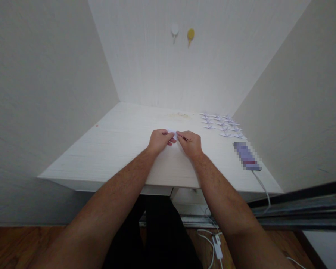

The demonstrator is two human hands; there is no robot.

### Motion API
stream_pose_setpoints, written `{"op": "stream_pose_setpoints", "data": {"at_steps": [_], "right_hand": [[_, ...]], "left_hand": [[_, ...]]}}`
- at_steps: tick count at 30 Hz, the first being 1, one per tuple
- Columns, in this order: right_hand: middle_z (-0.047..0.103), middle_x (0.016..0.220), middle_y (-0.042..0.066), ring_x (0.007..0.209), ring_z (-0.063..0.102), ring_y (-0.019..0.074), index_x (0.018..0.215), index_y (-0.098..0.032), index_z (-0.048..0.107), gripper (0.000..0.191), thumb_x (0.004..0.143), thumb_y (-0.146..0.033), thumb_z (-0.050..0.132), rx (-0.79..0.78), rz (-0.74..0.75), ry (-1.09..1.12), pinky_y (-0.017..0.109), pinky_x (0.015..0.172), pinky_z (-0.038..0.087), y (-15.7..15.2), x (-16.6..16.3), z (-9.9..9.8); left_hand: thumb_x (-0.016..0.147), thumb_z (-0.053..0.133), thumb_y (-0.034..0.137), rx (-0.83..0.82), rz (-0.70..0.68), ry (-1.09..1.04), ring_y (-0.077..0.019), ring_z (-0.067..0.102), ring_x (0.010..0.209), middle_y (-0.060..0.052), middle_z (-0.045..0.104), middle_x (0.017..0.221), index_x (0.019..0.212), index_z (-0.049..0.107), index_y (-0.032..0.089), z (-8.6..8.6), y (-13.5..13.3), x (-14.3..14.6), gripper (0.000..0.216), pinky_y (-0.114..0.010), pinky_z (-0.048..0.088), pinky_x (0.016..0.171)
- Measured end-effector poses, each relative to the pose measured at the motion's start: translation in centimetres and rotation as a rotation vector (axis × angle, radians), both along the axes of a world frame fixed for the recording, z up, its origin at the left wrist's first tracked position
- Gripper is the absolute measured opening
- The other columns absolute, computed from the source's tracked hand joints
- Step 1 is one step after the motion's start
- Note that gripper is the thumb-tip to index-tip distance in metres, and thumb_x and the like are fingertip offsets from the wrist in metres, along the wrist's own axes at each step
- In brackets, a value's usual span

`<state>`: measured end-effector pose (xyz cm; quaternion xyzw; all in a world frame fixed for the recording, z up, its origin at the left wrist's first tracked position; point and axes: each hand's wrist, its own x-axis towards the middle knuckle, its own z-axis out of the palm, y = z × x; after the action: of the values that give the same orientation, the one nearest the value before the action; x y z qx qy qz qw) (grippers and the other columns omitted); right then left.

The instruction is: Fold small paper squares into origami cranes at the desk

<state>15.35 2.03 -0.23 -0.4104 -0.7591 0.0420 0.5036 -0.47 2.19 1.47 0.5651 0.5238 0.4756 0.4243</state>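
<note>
Between my two hands is a small piece of pale folded paper (172,131), partly covered by my fingers. My left hand (160,139) pinches it from the left with the thumb on top. From the right, my right hand (190,142) grips its other edge between thumb and fingertips. Both hands are over the middle of the white desk (123,149). Rows of small folded paper cranes (220,123) stand on the desk to the right, beyond my right hand.
A blurred-out phone (246,156) lies at the desk's right with a white cable (261,183) running off the edge. Walls enclose the desk on three sides. Two hooks, one white (174,30) and one yellow (190,34), are on the back wall. A power strip (217,246) lies on the floor.
</note>
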Motion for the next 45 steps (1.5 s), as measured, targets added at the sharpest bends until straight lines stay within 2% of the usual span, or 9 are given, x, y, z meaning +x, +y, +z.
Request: {"op": "stream_pose_setpoints", "data": {"at_steps": [6,13,18,21,25,34,39,45], "right_hand": [[0.074,0.093,0.005,0.088,0.066,0.017,0.094,-0.024,0.074,0.02,0.086,-0.023,0.056,-0.059,-0.036,-0.093,0.03,0.084,0.05,-0.4,-0.2,0.5],[0.064,0.066,0.0,0.062,0.056,0.0132,0.073,-0.018,0.067,0.011,0.074,-0.028,0.063,-0.311,-0.072,0.252,0.026,0.062,0.046,-0.5,-0.8,1.1],[0.061,0.062,-0.002,0.057,0.051,0.0113,0.072,-0.017,0.064,0.012,0.072,-0.029,0.062,-0.413,-0.053,0.275,0.023,0.056,0.04,-0.4,-0.8,1.2],[0.059,0.061,-0.003,0.056,0.049,0.0109,0.072,-0.017,0.063,0.012,0.074,-0.028,0.06,-0.385,-0.078,0.204,0.023,0.055,0.038,-0.6,-0.7,1.1],[0.061,0.065,-0.001,0.059,0.05,0.0116,0.072,-0.018,0.062,0.011,0.078,-0.027,0.058,-0.272,-0.14,0.076,0.025,0.059,0.039,-0.8,-0.8,1.0],[0.065,0.076,0.003,0.071,0.058,0.0153,0.077,-0.02,0.065,0.013,0.084,-0.026,0.056,-0.105,-0.142,-0.082,0.028,0.069,0.044,-0.7,-0.9,0.6],[0.067,0.078,0.004,0.073,0.059,0.0159,0.079,-0.021,0.066,0.013,0.085,-0.026,0.055,-0.097,-0.122,-0.093,0.028,0.072,0.044,-0.8,-0.9,0.6],[0.064,0.072,0.002,0.067,0.057,0.0149,0.073,-0.021,0.063,0.014,0.083,-0.026,0.055,-0.122,-0.193,-0.061,0.027,0.066,0.042,-1.0,-1.2,0.9]], "left_hand": [[0.074,0.064,0.033,0.034,0.015,0.033,-0.0097,0.054,0.044,-0.007,0.07,0.064,0.065,0.063,0.014,-0.2,0.1,-0.1,0.022,-0.022,0.041,0.045],[0.073,0.065,0.041,0.102,-0.058,0.167,-0.0081,0.044,0.044,0.001,0.059,0.051,0.059,0.061,0.016,-0.1,-0.1,-0.4,0.029,-0.021,0.032,0.046],[0.074,0.063,0.039,0.118,-0.08,0.22,-0.0078,0.042,0.044,0.002,0.054,0.047,0.059,0.063,0.015,-0.1,-0.1,-0.5,0.027,-0.021,0.029,0.046],[0.073,0.063,0.037,0.09,-0.093,0.22,-0.0076,0.044,0.044,0.0,0.06,0.052,0.058,0.062,0.015,-0.3,0.0,-0.5,0.026,-0.021,0.03,0.045],[0.072,0.062,0.033,0.038,-0.132,0.134,-0.0085,0.049,0.045,-0.004,0.067,0.06,0.058,0.06,0.015,-0.5,0.1,-0.4,0.023,-0.021,0.035,0.045],[0.07,0.062,0.029,-0.011,-0.139,-0.047,-0.0115,0.056,0.046,-0.008,0.068,0.06,0.058,0.056,0.016,-0.9,0.5,-0.4,0.019,-0.024,0.044,0.047],[0.071,0.06,0.028,0.007,-0.11,-0.036,-0.0103,0.053,0.044,-0.006,0.067,0.059,0.063,0.06,0.015,-0.7,0.3,-0.1,0.015,-0.023,0.043,0.045],[0.072,0.061,0.029,0.028,-0.061,-0.001,-0.0097,0.052,0.041,-0.006,0.067,0.057,0.06,0.055,0.016,-0.5,0.1,0.1,0.019,-0.023,0.041,0.043]]}}
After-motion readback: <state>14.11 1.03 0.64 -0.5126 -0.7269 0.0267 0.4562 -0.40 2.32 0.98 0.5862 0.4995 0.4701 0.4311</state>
